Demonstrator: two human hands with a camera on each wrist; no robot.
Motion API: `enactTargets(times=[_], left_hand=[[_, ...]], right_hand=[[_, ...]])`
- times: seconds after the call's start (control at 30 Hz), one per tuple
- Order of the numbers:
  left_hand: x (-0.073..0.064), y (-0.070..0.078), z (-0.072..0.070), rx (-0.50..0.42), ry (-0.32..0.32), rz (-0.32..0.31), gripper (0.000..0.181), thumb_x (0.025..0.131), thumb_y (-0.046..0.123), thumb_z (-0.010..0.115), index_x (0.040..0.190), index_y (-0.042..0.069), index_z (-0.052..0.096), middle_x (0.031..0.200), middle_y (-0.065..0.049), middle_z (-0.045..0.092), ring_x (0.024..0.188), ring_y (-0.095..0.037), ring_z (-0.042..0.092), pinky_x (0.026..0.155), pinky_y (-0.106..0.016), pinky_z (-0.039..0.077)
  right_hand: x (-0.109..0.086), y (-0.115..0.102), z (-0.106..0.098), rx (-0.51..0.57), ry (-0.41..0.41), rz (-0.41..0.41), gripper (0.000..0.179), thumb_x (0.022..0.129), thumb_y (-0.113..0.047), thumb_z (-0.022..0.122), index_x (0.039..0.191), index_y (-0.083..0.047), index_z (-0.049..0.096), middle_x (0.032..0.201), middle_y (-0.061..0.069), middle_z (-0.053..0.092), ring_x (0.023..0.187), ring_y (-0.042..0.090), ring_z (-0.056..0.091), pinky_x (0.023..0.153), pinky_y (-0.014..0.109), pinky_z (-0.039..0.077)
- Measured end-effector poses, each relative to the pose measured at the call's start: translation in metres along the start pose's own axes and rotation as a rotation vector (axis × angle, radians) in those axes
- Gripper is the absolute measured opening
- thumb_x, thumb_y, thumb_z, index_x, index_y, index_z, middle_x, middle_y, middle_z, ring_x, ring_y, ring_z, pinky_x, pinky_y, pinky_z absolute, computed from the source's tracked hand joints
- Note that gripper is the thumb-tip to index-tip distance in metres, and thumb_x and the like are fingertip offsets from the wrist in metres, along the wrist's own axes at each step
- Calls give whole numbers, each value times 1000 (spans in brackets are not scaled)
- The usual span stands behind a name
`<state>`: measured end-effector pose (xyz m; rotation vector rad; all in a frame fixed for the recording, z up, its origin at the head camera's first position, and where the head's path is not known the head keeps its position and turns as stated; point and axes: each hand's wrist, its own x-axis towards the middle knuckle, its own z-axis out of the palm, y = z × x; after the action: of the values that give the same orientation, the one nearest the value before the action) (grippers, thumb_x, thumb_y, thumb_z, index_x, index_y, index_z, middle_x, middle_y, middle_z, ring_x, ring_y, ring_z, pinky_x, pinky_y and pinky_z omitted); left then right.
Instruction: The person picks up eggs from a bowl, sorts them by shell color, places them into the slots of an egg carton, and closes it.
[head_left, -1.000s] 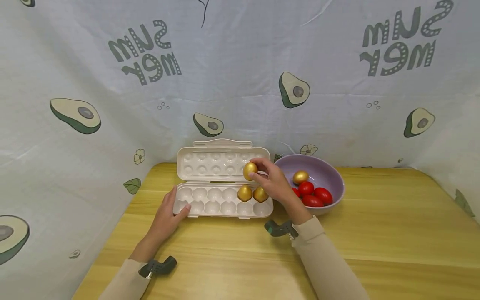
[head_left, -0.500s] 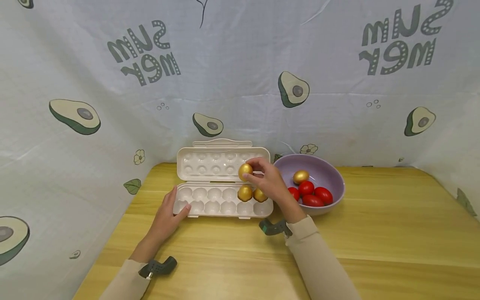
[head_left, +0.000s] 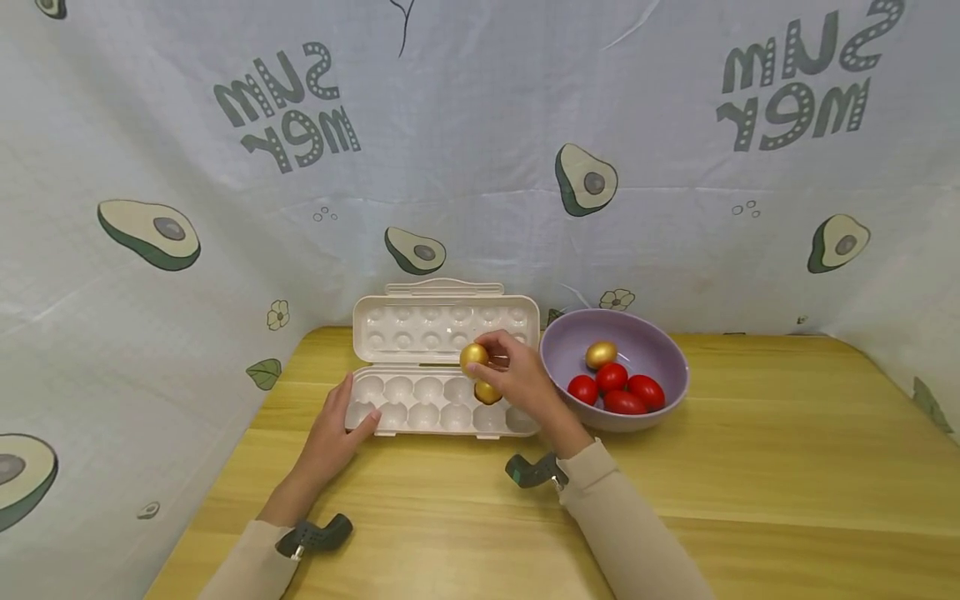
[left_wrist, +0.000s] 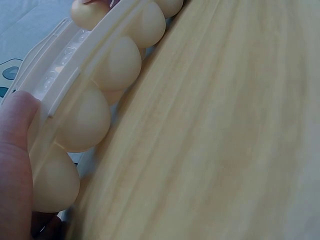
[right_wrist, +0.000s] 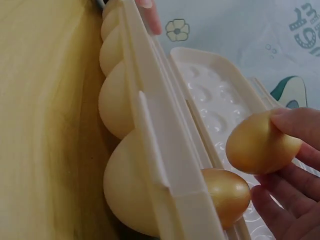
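A pale plastic egg carton (head_left: pixel 439 417) lies on the table with its lid (head_left: pixel 442 315) folded back. My right hand (head_left: pixel 517 379) pinches a golden egg (head_left: pixel 473 358) between thumb and fingers, above the carton's back row. Just below it, another golden egg (head_left: pixel 487 392) sits in a cup; the cup to its right is hidden by my hand. In the right wrist view the held golden egg (right_wrist: pixel 261 143) is apart from the cups, over a seated egg (right_wrist: pixel 227 196). My left hand (head_left: pixel 327 433) grips the carton's left end, its thumb (left_wrist: pixel 17 122) over the front rim.
To the carton's right stands a purple bowl (head_left: pixel 651 340), holding a golden egg (head_left: pixel 601 355) and several red eggs (head_left: pixel 625 402). The wooden table (head_left: pixel 795 467) stretches to the right and in front. A printed curtain (head_left: pixel 480 167) hangs behind the table.
My right hand has carried the golden egg left and down, from before the lid toward the back row of cups. The left hand stays on the carton.
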<state>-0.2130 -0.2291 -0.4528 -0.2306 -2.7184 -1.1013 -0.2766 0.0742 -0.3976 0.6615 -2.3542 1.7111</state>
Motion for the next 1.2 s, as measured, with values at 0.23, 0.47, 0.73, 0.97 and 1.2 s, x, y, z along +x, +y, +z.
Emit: enactTargets(times=[0.23,0.47,0.73,0.97,1.2], left_hand=[[-1,-2,1,1,9,4,86,93,40,60,152,-3,15,152,-26,24,137,-46,27,110,-60,24],[-1,-3,2,-6,7,4,86,93,40,60,153,-2,14,152,-26,24,138,-45,27,110,-59,23],[-1,-3,3,-1,10,10,86,93,40,60,153,-2,14,152,-26,24,137,-45,28,110,-59,23],[-2,-2,2,5,11,7,86,93,40,59,153,-2,14,152,-26,24,137,-45,27,110,-59,23],[-1,-1,2,8,12,12,85,93,40,59,153,-2,15,152,-26,25,137,-45,28,110,-58,23]], right_hand=[[-5,1,7,-86,-23,-43,33,82,-12,78,110,-7,62,106,8,68,102,22,66,91,36,52],[-9,2,14,-165,-3,-53,33,80,-15,80,109,-10,64,101,5,69,91,19,64,79,34,55],[-13,6,19,-313,6,-100,36,79,-22,81,109,-12,65,101,3,69,87,17,62,77,34,53],[-13,9,22,-335,7,-178,35,78,-16,81,108,-8,64,101,5,68,88,18,63,78,34,53],[-12,9,22,-358,-17,-233,34,78,-10,80,107,-4,64,101,7,68,89,20,62,80,35,53]])
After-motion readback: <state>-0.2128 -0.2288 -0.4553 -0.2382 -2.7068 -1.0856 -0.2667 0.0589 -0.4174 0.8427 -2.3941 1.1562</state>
